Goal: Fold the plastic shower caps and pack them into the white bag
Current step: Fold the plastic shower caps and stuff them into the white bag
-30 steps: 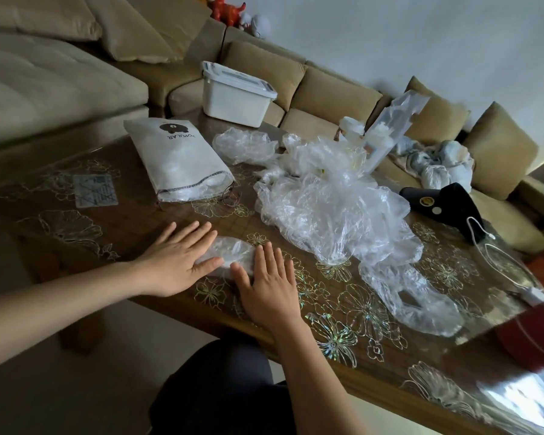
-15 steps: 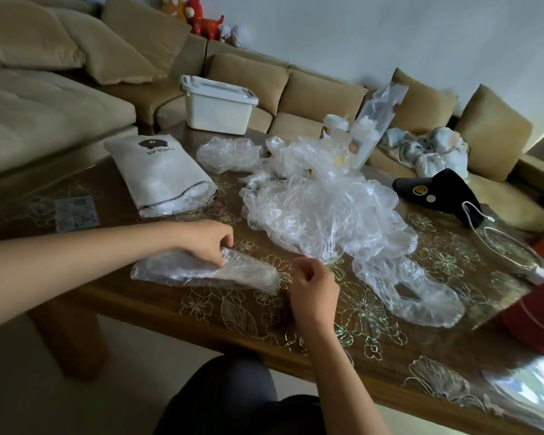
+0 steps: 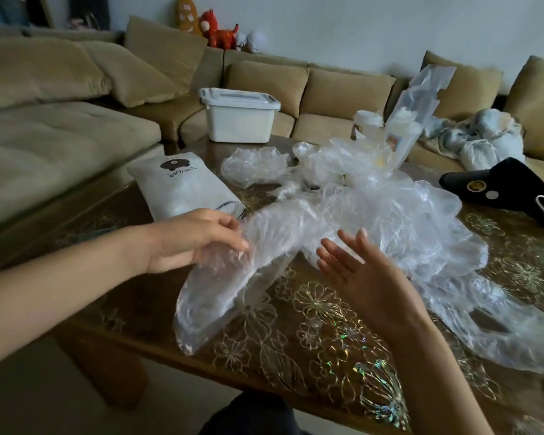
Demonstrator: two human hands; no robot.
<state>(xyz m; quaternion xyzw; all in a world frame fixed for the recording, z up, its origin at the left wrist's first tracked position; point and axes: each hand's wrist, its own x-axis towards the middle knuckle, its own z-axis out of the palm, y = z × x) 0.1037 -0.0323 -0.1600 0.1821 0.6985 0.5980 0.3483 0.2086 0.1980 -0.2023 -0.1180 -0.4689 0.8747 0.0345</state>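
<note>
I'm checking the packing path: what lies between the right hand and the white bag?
In the head view, the left hand and the shower cap it grips lie between the open right hand and the white bag.

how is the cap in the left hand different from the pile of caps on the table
The held cap is pressed into a long narrow strip; the pile is loose and puffy. The held cap hangs from the grip of the left hand; the pile lies on the table with no hand gripping it. The held cap is far smaller than the pile. Both are clear, crinkly plastic.
</note>
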